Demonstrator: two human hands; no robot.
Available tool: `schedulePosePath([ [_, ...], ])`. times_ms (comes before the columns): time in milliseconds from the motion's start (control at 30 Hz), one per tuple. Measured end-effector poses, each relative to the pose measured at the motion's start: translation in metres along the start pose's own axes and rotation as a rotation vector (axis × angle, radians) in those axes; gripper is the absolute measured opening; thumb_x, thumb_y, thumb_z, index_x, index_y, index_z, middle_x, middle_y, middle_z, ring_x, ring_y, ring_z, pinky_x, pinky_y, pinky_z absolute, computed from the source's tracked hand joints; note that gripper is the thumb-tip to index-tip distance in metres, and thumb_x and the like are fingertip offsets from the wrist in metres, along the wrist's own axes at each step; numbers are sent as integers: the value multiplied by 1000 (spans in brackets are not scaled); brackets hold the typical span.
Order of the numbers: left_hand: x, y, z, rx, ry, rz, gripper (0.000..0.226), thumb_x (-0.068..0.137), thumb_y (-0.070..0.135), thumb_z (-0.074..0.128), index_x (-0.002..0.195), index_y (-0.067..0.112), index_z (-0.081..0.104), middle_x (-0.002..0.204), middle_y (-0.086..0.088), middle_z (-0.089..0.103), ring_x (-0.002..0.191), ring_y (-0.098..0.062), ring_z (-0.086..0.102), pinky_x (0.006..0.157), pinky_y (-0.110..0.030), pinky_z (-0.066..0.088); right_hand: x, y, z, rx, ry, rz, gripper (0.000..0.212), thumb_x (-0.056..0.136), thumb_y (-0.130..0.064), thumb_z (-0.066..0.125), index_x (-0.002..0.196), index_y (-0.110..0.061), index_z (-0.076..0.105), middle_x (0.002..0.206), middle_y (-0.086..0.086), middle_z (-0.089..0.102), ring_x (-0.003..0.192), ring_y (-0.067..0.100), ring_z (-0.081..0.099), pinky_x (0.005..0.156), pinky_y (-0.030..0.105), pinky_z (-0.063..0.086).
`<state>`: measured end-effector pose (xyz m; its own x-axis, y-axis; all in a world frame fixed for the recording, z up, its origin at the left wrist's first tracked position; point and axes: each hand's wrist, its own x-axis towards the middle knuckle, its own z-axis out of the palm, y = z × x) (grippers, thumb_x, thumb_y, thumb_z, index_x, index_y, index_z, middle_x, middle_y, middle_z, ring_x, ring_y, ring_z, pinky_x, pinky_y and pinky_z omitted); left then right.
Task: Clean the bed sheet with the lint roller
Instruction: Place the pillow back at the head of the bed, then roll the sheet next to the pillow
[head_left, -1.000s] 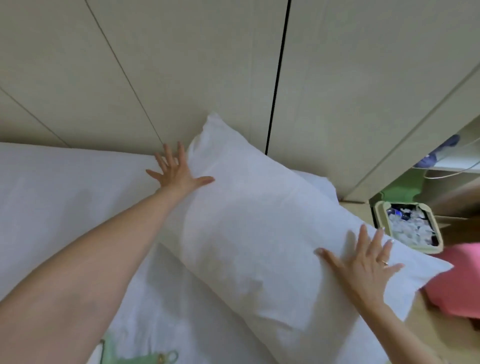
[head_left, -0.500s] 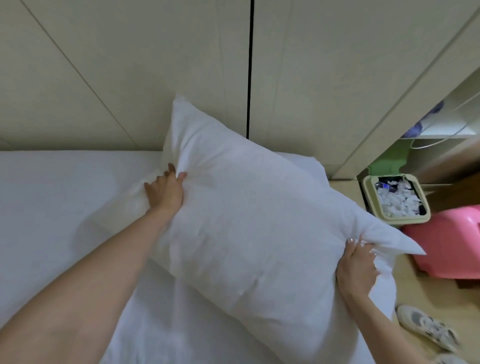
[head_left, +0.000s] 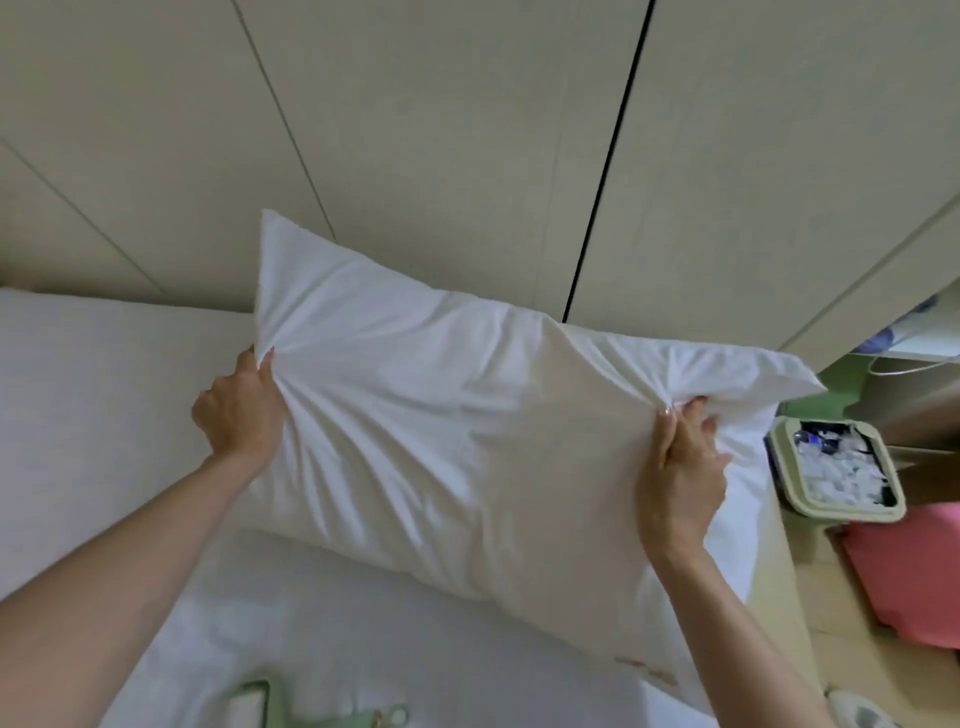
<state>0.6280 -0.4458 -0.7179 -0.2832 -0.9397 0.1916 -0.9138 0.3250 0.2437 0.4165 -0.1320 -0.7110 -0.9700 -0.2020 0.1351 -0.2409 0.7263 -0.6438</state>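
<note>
A white pillow is lifted off the white bed sheet near the head of the bed. My left hand grips a bunch of the pillow's fabric at its left end. My right hand pinches the fabric at its right end. Creases run from both grips across the pillowcase. A pale green lint roller lies on the sheet at the bottom edge of the view, only partly visible.
Beige wall panels rise behind the bed. On the floor to the right stand a small bin full of white scraps and a pink stool. A white shoe lies at the bottom right.
My hands went from resting flat on the pillow to gripping its two ends. The pillow has been lifted and turned so it hangs level between them.
</note>
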Motion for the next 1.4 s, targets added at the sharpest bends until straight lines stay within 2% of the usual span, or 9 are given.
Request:
schedulePosePath([
  [200, 87, -116, -73, 8, 178, -165, 56, 105, 40, 25, 117, -7, 51, 101, -43, 55, 97, -55, 53, 88, -54, 38, -14, -123, 63, 73, -235, -106, 45, 103, -28, 20, 128, -5, 50, 147, 15, 36, 130, 37, 37, 108, 58, 23],
  [300, 146, -171, -89, 0, 97, -218, 58, 101, 44, 28, 134, -2, 42, 123, -42, 48, 111, -56, 49, 97, -57, 38, -18, -182, 99, 104, -379, -162, 43, 103, -32, 20, 135, -16, 46, 152, 10, 26, 135, 36, 28, 106, 63, 21],
  [367, 159, -180, -97, -26, 12, -262, 73, 97, 58, 31, 154, 16, 12, 156, -25, 20, 139, -47, 24, 113, -59, 21, -26, -213, 124, 64, -547, -213, 44, 103, -37, 23, 146, -32, 25, 157, 7, 12, 142, 35, 12, 108, 66, 10],
  [467, 133, -153, -87, 49, -233, -205, 83, 95, 63, 30, 154, 16, -4, 162, -9, -4, 148, -35, 0, 114, -62, 2, -57, -240, 150, -8, -707, -336, 61, 98, -52, 29, 150, -32, 5, 159, 7, -5, 145, 34, -6, 109, 64, 0],
  [667, 30, -109, -14, -14, -585, 75, 70, 96, 53, 44, 152, 16, 22, 162, -7, 6, 148, -29, 8, 117, -55, 9, -109, -192, 165, -70, -756, -592, 52, 99, -37, 41, 146, -20, 29, 155, 8, 20, 141, 29, 21, 116, 44, 16],
  [833, -42, -94, 35, -37, -759, 146, 89, 89, 56, 55, 155, 25, 3, 160, -4, -19, 148, -30, -14, 116, -59, 5, -150, -132, 182, -18, -748, -878, 34, 86, -12, 57, 119, -13, 62, 123, 7, 61, 112, 30, 55, 99, 40, 40],
  [1067, -119, -136, 71, -93, -414, 322, 89, 89, 27, 66, 155, 16, 7, 162, -3, -9, 149, -21, -7, 118, -56, 15, -232, -42, 198, -16, -971, -1042, 29, 76, -21, 70, 105, -16, 67, 103, 3, 67, 87, 23, 64, 76, 32, 55],
  [1200, -179, -163, 96, 56, -658, 42, 108, 83, 54, 63, 153, 9, -5, 159, -14, -17, 148, -34, -11, 117, -60, 7, -273, -2, 203, -236, -1087, -1099, 49, 70, -56, 50, 104, -23, 64, 97, -2, 61, 79, 19, 58, 74, 30, 45],
  [1400, -186, -127, 128, 215, -935, -279, 148, 60, 77, 68, 146, 0, -24, 150, -32, -28, 141, -50, -20, 112, -64, 5, -299, 35, 207, -123, -963, -1270, 18, 76, -27, 46, 84, -18, 60, 79, 3, 60, 71, 24, 56, 69, 31, 28],
])
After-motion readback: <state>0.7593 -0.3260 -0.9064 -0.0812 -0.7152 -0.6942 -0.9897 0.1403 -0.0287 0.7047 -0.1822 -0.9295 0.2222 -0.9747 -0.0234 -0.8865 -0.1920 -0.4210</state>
